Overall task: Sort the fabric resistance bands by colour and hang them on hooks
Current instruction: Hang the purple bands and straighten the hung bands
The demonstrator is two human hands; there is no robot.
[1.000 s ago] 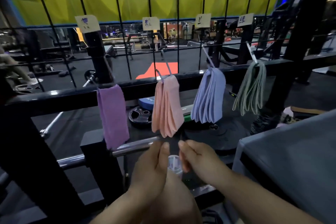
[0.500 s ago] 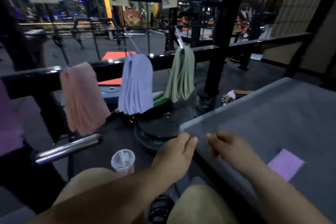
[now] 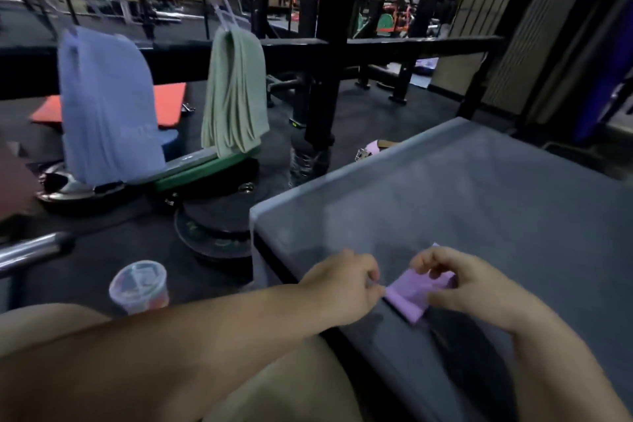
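A folded purple band (image 3: 412,293) lies on the grey table (image 3: 479,202) near its front-left corner. My right hand (image 3: 469,284) pinches its right side with curled fingers. My left hand (image 3: 346,288) has its fingers curled at the band's left edge, touching it; the frame is too blurred to show whether it grips the band. Behind, a bunch of blue bands (image 3: 106,106) and a bunch of green bands (image 3: 236,92) hang from hooks on the black wire grid above a black rail (image 3: 376,44). The pink and purple bunches are out of view to the left.
A clear lidded plastic cup (image 3: 138,286) stands on the floor by my left knee. Stacked weight plates (image 3: 212,216) sit between cup and table. A chrome barbell end (image 3: 30,250) juts in from the left. A black upright post (image 3: 325,44) stands behind the table.
My view has swung right from the hooks to the table. Both hands moved from the cup to the purple band, and my right hand has taken hold of it.
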